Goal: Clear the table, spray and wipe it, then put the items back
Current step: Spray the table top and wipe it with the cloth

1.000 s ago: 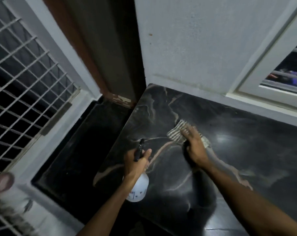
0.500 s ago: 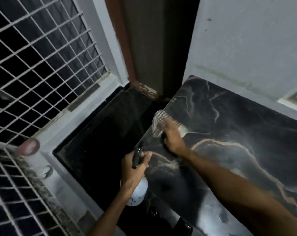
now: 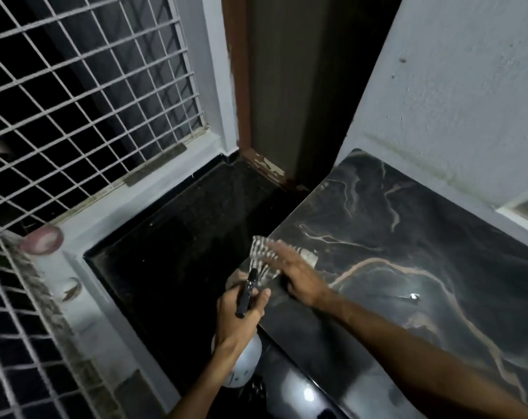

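Observation:
The table has a glossy black top with pale marble veins and fills the right half of the view. A striped cloth lies at the table's left edge. My right hand presses flat on the cloth, fingers spread. My left hand hangs just left of the table edge, closed around the black trigger of a white spray bottle. The bottle's round body hangs below my wrist, partly hidden by it.
A dark floor well lies left of the table. White metal grilles close the left side, with a brown door frame behind. A pale wall rises at the table's back edge.
My right hand has slid the cloth from mid-table leftward and toward me, to the table's left edge. The view has swung left. My left hand keeps hold of the bottle.

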The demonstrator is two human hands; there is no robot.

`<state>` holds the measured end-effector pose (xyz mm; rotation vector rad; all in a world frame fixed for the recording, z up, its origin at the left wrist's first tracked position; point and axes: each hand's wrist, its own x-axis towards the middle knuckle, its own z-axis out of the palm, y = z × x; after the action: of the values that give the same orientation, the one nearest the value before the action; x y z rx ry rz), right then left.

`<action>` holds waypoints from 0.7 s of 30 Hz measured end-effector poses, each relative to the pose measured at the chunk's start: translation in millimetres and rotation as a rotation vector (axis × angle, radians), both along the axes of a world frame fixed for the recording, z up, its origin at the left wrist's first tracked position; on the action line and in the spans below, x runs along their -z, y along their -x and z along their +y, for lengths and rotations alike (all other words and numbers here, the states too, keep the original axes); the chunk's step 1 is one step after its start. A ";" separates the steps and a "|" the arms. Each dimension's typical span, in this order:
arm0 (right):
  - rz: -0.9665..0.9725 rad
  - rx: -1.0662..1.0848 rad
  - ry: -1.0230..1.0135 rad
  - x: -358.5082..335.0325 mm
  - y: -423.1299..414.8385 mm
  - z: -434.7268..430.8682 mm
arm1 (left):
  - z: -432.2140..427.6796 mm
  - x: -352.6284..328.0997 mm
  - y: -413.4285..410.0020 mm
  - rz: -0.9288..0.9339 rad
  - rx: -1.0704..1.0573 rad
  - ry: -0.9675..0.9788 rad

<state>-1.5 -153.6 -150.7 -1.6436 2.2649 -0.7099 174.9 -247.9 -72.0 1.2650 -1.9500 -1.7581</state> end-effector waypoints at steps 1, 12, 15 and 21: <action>-0.008 0.105 0.014 0.6 21.9 3.6 | 3.8 0.6 2.6 0.007 -0.001 -0.015; -0.132 0.659 -0.079 -12.3 99.9 150.9 | 96.2 -27.3 36.7 -0.075 0.006 -0.156; -0.148 0.644 -0.062 -15.1 106.4 152.3 | 111.6 -38.2 50.3 -0.070 0.015 -0.108; -0.163 0.740 -0.028 -20.3 132.2 139.7 | 104.9 -52.1 74.8 -0.037 -0.014 -0.057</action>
<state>-133.6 -14.0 -130.4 -0.6574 2.7205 -0.9066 100.1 -143.0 -19.9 1.3352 -1.9187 -1.8086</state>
